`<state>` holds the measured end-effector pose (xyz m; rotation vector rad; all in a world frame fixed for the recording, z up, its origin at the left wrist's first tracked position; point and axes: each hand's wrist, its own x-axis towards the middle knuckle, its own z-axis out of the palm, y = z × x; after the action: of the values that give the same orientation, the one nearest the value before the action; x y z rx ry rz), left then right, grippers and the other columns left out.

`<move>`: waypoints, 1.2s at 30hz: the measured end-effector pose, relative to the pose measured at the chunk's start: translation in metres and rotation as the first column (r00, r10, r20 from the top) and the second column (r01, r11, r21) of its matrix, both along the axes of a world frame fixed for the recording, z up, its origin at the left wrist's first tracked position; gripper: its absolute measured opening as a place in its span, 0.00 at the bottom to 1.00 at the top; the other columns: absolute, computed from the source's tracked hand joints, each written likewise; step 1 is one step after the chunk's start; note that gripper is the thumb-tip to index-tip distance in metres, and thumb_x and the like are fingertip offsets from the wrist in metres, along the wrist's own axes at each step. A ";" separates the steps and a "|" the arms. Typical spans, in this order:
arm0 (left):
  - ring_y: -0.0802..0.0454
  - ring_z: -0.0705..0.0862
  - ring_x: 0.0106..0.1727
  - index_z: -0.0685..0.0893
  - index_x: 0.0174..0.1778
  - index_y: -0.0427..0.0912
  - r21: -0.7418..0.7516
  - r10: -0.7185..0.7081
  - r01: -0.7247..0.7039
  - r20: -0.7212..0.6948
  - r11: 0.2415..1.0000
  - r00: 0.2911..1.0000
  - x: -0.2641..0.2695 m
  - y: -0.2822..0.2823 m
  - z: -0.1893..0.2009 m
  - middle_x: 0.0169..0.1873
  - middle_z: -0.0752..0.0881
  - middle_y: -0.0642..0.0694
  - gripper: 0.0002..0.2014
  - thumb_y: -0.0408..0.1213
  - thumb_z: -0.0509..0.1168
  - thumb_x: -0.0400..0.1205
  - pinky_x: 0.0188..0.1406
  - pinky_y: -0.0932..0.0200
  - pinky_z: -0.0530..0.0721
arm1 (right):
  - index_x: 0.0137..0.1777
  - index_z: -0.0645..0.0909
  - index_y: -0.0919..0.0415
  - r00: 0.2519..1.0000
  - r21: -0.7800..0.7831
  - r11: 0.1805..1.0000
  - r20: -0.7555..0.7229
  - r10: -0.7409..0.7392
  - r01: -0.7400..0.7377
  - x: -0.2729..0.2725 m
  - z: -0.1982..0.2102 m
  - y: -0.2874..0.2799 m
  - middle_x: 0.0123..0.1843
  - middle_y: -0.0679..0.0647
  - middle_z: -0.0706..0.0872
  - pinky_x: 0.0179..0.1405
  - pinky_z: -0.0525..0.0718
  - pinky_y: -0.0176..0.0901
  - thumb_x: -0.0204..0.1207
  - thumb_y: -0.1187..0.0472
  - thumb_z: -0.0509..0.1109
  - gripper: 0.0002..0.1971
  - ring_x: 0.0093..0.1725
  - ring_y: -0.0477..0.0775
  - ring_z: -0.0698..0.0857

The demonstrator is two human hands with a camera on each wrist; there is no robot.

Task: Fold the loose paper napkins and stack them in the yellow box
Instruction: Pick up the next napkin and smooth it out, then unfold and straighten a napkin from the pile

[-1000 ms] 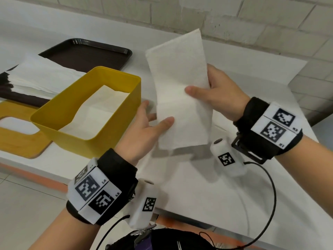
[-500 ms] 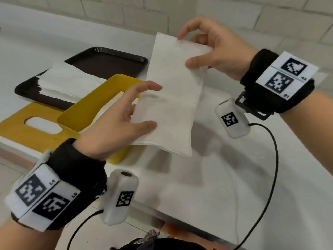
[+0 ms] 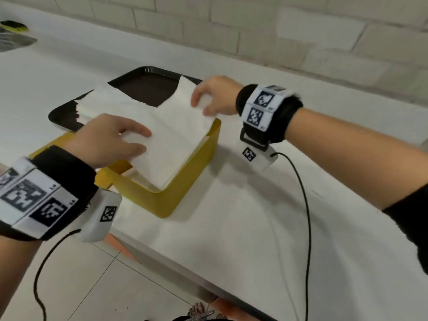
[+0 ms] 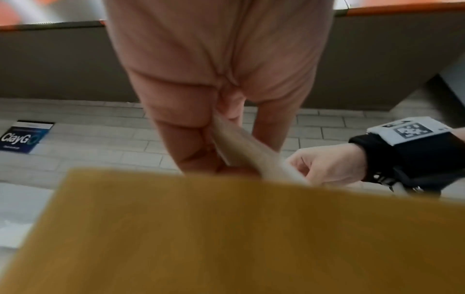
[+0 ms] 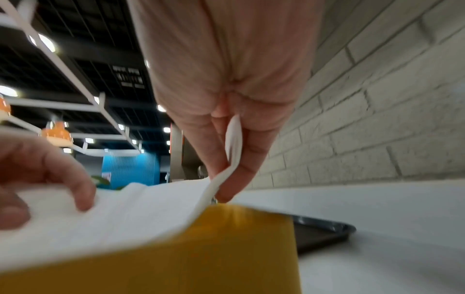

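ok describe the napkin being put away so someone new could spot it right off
Find the yellow box near the white counter's front edge, before the dark tray. The folded napkin spans its open top, the left hand and right hand pinching opposite ends. Unlike the loose napkins on the tray, it is held.

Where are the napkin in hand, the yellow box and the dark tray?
napkin (image 3: 176, 135): head view, middle of the folded sheet held over the box.
yellow box (image 3: 185, 181): head view, its near right outer wall.
tray (image 3: 148, 89): head view, bare floor near its far rim.
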<state>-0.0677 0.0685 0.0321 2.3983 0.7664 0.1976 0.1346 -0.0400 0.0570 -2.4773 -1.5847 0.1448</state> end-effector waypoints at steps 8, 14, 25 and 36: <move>0.50 0.76 0.47 0.81 0.64 0.47 0.094 0.029 0.000 -0.312 0.996 0.950 0.013 -0.003 -0.025 0.60 0.79 0.43 0.18 0.34 0.70 0.77 0.46 0.62 0.72 | 0.69 0.77 0.56 0.998 -0.341 0.939 0.025 0.052 -0.040 -0.005 -0.041 0.029 0.71 0.58 0.73 0.54 0.74 0.40 0.75 0.67 0.69 0.21 0.67 0.59 0.76; 0.49 0.77 0.42 0.82 0.64 0.41 0.117 0.019 0.039 -0.456 0.992 0.890 0.020 -0.008 -0.027 0.43 0.78 0.48 0.22 0.27 0.71 0.74 0.45 0.60 0.78 | 0.74 0.72 0.58 0.981 -0.548 0.829 0.073 0.179 -0.110 -0.013 -0.047 0.041 0.72 0.58 0.75 0.57 0.73 0.40 0.77 0.66 0.67 0.24 0.69 0.59 0.75; 0.48 0.72 0.72 0.63 0.76 0.64 0.097 -0.251 0.394 -0.627 0.914 0.737 0.026 -0.028 -0.024 0.79 0.66 0.50 0.22 0.52 0.52 0.85 0.69 0.58 0.69 | 0.78 0.64 0.54 0.928 -0.644 0.743 0.135 0.346 -0.184 -0.026 -0.048 0.042 0.73 0.53 0.72 0.45 0.74 0.30 0.83 0.59 0.58 0.23 0.72 0.55 0.71; 0.52 0.70 0.73 0.72 0.71 0.65 -0.067 -0.321 0.393 -0.710 0.917 0.627 0.031 -0.026 -0.019 0.75 0.72 0.55 0.19 0.55 0.49 0.85 0.68 0.61 0.64 | 0.78 0.65 0.53 0.952 -0.631 0.751 0.067 0.300 -0.192 -0.023 -0.043 0.040 0.79 0.53 0.66 0.31 0.72 0.23 0.83 0.71 0.50 0.25 0.58 0.51 0.70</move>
<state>-0.0365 0.0421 0.0131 2.6525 0.5629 -0.9459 0.1121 0.0000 0.0143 -2.7699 -2.2346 0.6121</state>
